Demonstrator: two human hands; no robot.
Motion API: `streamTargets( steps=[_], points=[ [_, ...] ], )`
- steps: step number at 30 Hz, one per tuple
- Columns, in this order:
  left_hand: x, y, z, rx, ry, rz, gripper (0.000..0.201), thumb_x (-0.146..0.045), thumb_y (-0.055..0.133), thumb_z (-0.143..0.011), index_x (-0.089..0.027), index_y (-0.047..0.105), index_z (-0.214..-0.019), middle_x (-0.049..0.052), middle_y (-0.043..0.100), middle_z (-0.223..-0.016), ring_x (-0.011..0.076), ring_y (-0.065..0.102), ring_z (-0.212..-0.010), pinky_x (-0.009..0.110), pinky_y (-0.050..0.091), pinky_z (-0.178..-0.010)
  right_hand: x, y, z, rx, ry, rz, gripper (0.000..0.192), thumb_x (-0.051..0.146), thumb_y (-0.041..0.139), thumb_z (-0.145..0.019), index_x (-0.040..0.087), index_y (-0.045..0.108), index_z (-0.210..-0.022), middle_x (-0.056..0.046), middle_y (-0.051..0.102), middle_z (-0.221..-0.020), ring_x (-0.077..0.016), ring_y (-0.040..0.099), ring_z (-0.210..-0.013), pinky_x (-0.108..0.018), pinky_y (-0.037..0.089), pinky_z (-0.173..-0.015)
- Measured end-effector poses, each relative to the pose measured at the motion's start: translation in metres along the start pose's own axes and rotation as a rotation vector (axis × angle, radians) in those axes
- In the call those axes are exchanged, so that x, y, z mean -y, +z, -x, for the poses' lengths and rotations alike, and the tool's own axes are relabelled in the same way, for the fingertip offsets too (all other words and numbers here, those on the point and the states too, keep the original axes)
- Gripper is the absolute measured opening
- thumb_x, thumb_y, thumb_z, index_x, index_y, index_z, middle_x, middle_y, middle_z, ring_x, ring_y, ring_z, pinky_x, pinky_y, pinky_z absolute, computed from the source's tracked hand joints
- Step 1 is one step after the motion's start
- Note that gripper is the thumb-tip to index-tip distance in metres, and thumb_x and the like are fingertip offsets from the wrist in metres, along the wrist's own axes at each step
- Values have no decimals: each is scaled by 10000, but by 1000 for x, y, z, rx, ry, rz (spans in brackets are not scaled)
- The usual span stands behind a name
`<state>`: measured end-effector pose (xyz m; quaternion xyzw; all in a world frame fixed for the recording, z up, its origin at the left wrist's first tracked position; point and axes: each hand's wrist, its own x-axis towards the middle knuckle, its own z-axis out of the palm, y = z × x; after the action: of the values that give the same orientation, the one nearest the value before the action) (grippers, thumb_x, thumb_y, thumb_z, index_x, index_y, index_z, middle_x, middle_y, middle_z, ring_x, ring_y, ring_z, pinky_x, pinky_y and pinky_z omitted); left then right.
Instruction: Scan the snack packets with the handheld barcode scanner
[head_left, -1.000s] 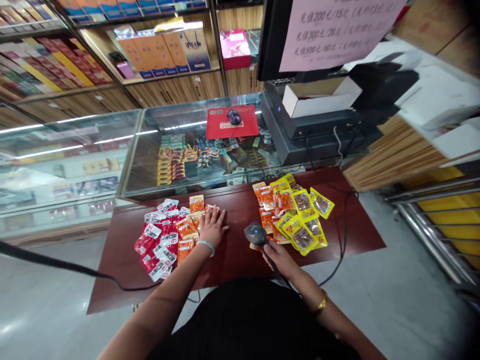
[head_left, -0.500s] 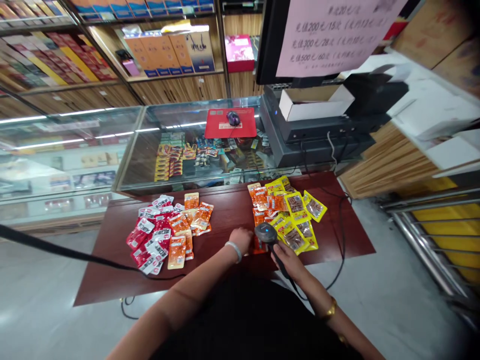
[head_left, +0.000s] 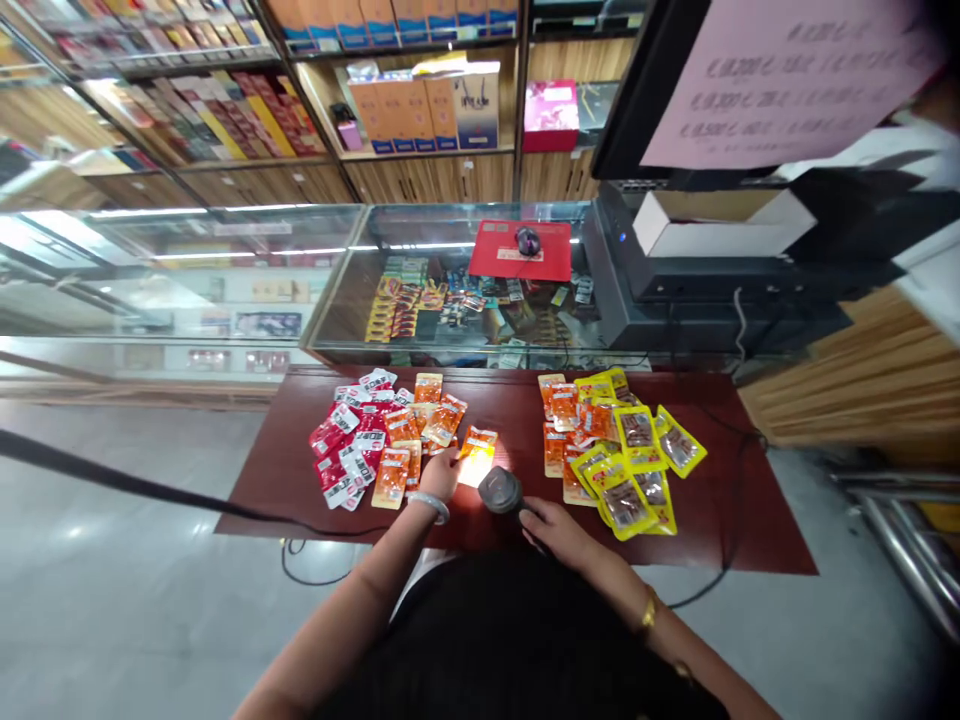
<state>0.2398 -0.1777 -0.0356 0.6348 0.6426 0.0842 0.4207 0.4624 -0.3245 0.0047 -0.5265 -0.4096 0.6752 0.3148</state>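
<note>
Left hand [head_left: 442, 472] shifted from beside scanner to left pile, pinching orange snack packet [head_left: 477, 455] under scanner light; right hand [head_left: 551, 525] wrapped around barcode scanner [head_left: 500, 490], red table [head_left: 495, 400]

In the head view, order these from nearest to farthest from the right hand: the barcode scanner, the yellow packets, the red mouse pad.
1. barcode scanner, gripped in the right hand.
2. yellow packets, on the table to its right.
3. red mouse pad, far back on the glass counter.
</note>
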Motion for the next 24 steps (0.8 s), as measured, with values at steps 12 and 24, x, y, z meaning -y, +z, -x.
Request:
streamTargets(
  steps=[12,24],
  points=[
    [59,-67,15,-113,-209,-325,216,-405,533,-878,-215,581,-788,22,638,-736,186,614,-731,253,365,-623,9,9,-21,52,-103,265,525,631,500,-906,151,673,-1027,-8,617,-657,-143,530,-571,-235,396,-538],
    [16,-19,2,-312,165,-478,328,-344,575,-866,-176,545,-1146,132,592,-1132,279,578,-1114,393,459,-967,-11,-13,1,-172,-99,101,470,609,531,-897,170,654,-1010,7,592,-654,-140,516,-574,-235,386,-537]
  ],
)
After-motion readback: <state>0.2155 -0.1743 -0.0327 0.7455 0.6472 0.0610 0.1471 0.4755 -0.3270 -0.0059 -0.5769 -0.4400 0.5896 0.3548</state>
